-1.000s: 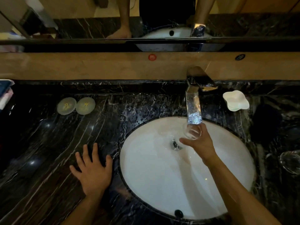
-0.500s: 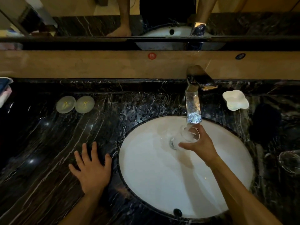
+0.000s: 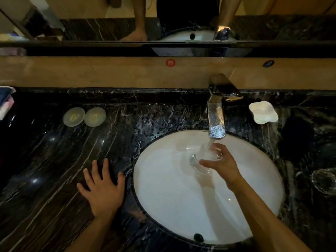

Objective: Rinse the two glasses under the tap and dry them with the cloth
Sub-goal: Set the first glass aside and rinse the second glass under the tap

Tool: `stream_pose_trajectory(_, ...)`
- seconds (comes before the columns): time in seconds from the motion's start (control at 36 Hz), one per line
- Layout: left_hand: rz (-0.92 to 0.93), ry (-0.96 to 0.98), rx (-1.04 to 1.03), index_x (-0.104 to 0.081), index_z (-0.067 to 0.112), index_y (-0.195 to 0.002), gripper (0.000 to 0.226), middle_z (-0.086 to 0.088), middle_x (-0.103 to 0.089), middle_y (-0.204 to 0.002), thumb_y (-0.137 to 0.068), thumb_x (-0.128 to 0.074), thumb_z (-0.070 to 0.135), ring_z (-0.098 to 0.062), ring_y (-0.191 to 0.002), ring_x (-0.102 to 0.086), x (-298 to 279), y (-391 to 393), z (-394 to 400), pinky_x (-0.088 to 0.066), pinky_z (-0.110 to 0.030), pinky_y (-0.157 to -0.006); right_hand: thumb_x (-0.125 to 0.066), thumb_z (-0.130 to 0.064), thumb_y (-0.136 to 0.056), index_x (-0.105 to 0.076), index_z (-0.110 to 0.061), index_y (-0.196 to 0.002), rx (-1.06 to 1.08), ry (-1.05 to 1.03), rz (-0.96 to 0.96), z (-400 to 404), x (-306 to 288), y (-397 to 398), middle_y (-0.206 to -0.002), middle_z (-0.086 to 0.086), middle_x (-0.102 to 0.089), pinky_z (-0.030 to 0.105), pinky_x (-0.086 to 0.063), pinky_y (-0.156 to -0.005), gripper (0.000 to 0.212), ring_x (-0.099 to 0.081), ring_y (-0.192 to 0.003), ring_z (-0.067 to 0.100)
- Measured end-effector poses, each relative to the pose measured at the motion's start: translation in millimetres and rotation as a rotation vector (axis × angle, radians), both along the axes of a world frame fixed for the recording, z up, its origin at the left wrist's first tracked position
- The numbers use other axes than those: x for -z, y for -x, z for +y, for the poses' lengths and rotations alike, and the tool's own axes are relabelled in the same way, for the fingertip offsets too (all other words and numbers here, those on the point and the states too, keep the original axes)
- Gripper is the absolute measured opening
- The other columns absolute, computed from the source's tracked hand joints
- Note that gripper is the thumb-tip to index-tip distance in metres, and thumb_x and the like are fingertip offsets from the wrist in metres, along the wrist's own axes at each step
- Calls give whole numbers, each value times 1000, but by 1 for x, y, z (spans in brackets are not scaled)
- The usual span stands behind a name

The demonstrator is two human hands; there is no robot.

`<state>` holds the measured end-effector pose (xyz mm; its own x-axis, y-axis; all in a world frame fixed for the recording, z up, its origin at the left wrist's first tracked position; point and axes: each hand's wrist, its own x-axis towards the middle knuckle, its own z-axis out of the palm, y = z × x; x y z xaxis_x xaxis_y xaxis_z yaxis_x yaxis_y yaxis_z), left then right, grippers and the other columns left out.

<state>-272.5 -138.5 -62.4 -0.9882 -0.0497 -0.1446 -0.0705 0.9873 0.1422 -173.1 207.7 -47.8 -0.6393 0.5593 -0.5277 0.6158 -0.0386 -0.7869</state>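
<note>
Right hand (image 3: 221,165) held a clear glass (image 3: 204,159) over the white sink (image 3: 181,197), fingers (image 3: 217,147) and thumb curled round its wall, clamped on it. Glass was tipped, its thick base toward the left and lower, its mouth toward the palm. Water ran from the chrome tap (image 3: 216,113) in a pale stream and struck the glass just under the spout. Drain lay behind the glass, mostly hidden by it. Left hand (image 3: 101,188) lay flat on the dark marbled surface (image 3: 54,170) just left of the sink rim, fingers spread apart and straight, holding nothing. Second glass (image 3: 323,180) sat at the far right edge of the surface, well apart from the sink, dim and partly cut off by the frame; could not tell whether upright or on its side. White scalloped dish (image 3: 263,112) stood on the surface right of the tap. Two round pale coasters (image 3: 84,116) sat side by side, touching, at the back left. Water droplets speckled the surface between the coasters and the tap. Some folded stuff (image 3: 5,102) showed at the far left edge, too cut off to tell what. Mirror (image 3: 163,19) above the tan ledge reflected both forearms and the sink.
</note>
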Motion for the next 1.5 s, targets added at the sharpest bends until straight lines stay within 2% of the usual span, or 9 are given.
stream_pose_trajectory(0.14, 1, 0, -3, -28, 27, -155, 78, -9, -20, -165, -87, -22, 65, -36, -152, -10, -1, 0, 1, -6, -67, -116, -91, -15, -62, -47, -31, -123, 68, -135, -1, -11, -2, 6, -117, -10, -57, 28, -44, -82, 77, -56, -104, 17)
stream_pose_trajectory(0.36, -1, -3, -3, -28, 27, -155, 78, -8, -18, -165, -88, -22, 64, -35, -152, -9, -1, -1, 0, -5, -66, -116, -90, -15, -63, -46, -30, -126, 94, -140, -35, -12, 1, 9, -114, -5, -55, 30, -45, -82, 79, -54, -100, 21)
stream_pose_trajectory(0.47, 1, -3, -1, -28, 26, -155, 77, -10, -20, -165, -88, -24, 63, -36, -152, -11, -1, -1, 0, -5, -66, -116, -94, -20, -58, -47, -32, -124, 86, -166, -4, -13, 2, 5, -118, -7, -58, 33, -49, -91, 82, -56, -104, 18)
stream_pose_trajectory(0.61, -8, -1, 2, -26, 27, -156, 77, -9, -17, -165, -88, -25, 63, -35, -152, -8, -2, -1, 0, -4, -65, -117, -93, -17, -60, -46, -31, -126, -14, -136, -26, -10, -2, 8, -116, -4, -57, 30, -46, -82, 82, -56, -102, 21)
stream_pose_trajectory(0.94, -18, 3, -15, -25, 28, -156, 76, -8, -16, -166, -88, -25, 63, -34, -153, -7, -1, -1, 1, -3, -65, -117, -91, -15, -62, -44, -29, -129, 140, -150, -9, -19, -7, 10, -117, -6, -54, 32, -47, -84, 82, -53, -101, 19)
stream_pose_trajectory(1.14, -21, 7, -14, -25, 28, -156, 77, -8, -16, -166, -88, -22, 63, -34, -153, -8, -2, -1, 2, -4, -65, -117, -90, -27, -59, -63, -21, -121, 179, 714, -133, -9, -16, -3, -117, 9, -67, 37, -54, -76, 67, -64, -97, 26)
stream_pose_trajectory(1.31, -13, -1, 1, -24, 28, -156, 79, -8, -16, -166, -87, -19, 66, -35, -153, -8, 0, 0, 0, -3, -65, -117, -71, -53, -77, -68, -21, -103, 278, 1051, -186, -30, -7, -12, -96, 8, -69, 30, -50, -62, 41, -64, -78, 22)
stream_pose_trajectory(1.42, -19, -5, 0, -25, 28, -156, 78, -8, -16, -166, -87, -20, 66, -35, -153, -7, -2, -1, 0, -3, -65, -117, -79, -51, -69, -65, -16, -109, 569, 1311, -95, -44, -3, -16, -91, 6, -69, 25, -50, -74, 55, -65, -76, 19)
stream_pose_trajectory(1.5, -30, -3, -8, -24, 29, -156, 74, -7, -15, -166, -91, -25, 64, -34, -153, -7, -3, -1, 0, -1, -64, -116, -81, -48, -69, -64, -10, -118, 786, 1374, -59, -48, -10, -18, -93, 10, -71, 28, -58, -58, 64, -68, -77, 21)
